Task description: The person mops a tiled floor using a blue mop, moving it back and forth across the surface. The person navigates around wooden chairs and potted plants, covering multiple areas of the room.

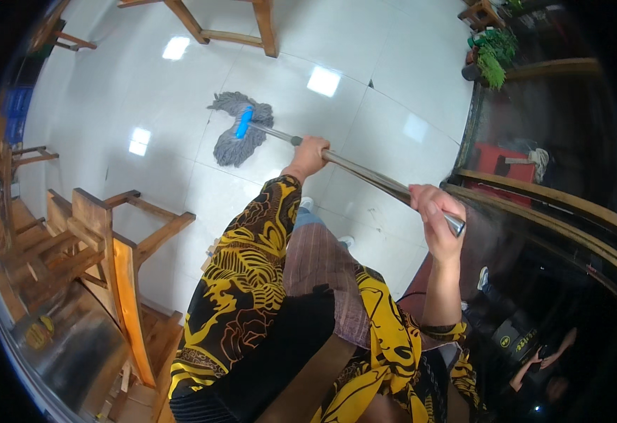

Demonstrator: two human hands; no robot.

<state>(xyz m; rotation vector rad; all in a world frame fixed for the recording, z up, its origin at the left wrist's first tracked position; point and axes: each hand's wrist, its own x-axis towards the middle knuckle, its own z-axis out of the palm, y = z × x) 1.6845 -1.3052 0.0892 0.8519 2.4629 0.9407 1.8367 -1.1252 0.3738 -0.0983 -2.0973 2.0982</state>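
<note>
I hold a string mop with both hands. Its metal handle (361, 171) slants from the mop head at the upper left down to its end at the right. My left hand (308, 156) is wrapped round the handle on the part closer to the mop head. Near the top end my right hand (438, 213) grips it, and the silver tip sticks out past the fingers. The grey mop head (238, 146), joined by a blue connector (244, 123), lies spread on the white tiled floor (160, 95).
Wooden chairs or benches (129, 282) stand at the left, and wooden furniture legs (217, 34) at the top. Potted plants (490, 62) are at the upper right. A dark glass front with a wooden rail (545, 201) runs along the right, with a red object (504, 169) behind it.
</note>
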